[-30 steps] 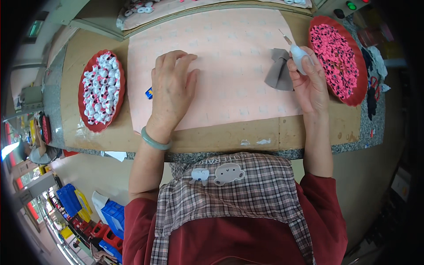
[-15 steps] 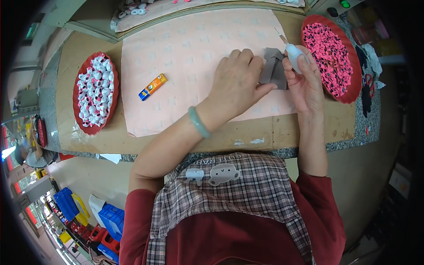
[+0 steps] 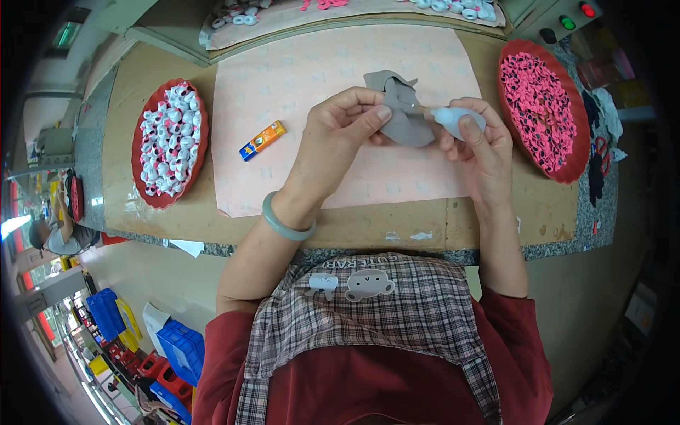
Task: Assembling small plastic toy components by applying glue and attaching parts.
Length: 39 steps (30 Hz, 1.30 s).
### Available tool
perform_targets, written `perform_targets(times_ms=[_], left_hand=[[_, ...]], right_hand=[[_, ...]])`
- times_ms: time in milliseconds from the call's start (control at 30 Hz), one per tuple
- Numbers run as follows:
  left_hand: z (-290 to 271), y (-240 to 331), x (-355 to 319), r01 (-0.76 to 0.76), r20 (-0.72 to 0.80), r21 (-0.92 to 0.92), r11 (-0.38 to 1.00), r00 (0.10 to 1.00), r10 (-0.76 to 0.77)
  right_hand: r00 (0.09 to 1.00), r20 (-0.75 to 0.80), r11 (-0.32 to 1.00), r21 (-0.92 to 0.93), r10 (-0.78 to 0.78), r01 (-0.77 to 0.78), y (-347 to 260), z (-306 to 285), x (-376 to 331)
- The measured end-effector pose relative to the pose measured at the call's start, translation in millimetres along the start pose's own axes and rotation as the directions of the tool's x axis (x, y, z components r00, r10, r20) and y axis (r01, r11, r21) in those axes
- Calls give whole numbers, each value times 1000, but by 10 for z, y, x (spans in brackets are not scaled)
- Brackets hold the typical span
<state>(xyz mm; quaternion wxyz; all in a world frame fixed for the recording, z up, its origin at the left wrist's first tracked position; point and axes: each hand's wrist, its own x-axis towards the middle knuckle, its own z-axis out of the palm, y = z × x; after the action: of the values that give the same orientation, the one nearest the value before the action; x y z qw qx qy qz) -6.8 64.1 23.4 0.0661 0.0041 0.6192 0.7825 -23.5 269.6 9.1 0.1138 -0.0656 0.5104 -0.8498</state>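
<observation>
My left hand point(image 3: 329, 138) pinches the left side of a soft grey sheet piece point(image 3: 409, 127), thumb on top and fingers partly beneath it. The piece has a rounded lower edge and folded flaps at its top; its material is hard to make out. In my right hand point(image 3: 487, 152) is a small whitish squeeze bottle point(image 3: 457, 119), tilted sideways with its thin nozzle pointing left at the grey piece. The tip is close to the surface; I cannot tell whether it touches. Both hands are over the pale pink sheet point(image 3: 319, 64) on the table.
A red scalloped tray point(image 3: 204, 145) of small white-and-pink pieces stands at left; another red tray point(image 3: 582, 134) holds pink-and-black pieces at right. An orange-and-blue box point(image 3: 262, 140) lies on the sheet. Red-handled scissors point(image 3: 603, 154) lie far right. A shelf point(image 3: 340, 34) borders the back.
My left hand has gone from lying over the grey piece to pinching and lifting it, farther left. The bottle has swung from nozzle up to nozzle pointing left at the piece. The view has shifted slightly.
</observation>
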Motion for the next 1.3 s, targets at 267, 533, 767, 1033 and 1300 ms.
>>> perform_targets(times_ms=[267,533,767,1033,1300], left_hand=[[-80,8,-168,4,-18,-189,982,1000,-7],[-103,37,-190,-74,-29,-75,994,997,72],[-119,16,-203,-209,-65,139,968,973,220],[-365,146,-201,-308,-256,108,945,910,326],[-231,73,-242,-265,-152,70,962,950,272]], right_hand=[[999,16,995,-98,35,-34,96,112,-8],[995,12,986,-135,98,-96,114,145,-31],[976,31,975,-75,213,-211,90,232,-47],[982,-9,978,-83,191,-191,144,160,-51],[981,15,980,-49,195,-195,151,210,-39]])
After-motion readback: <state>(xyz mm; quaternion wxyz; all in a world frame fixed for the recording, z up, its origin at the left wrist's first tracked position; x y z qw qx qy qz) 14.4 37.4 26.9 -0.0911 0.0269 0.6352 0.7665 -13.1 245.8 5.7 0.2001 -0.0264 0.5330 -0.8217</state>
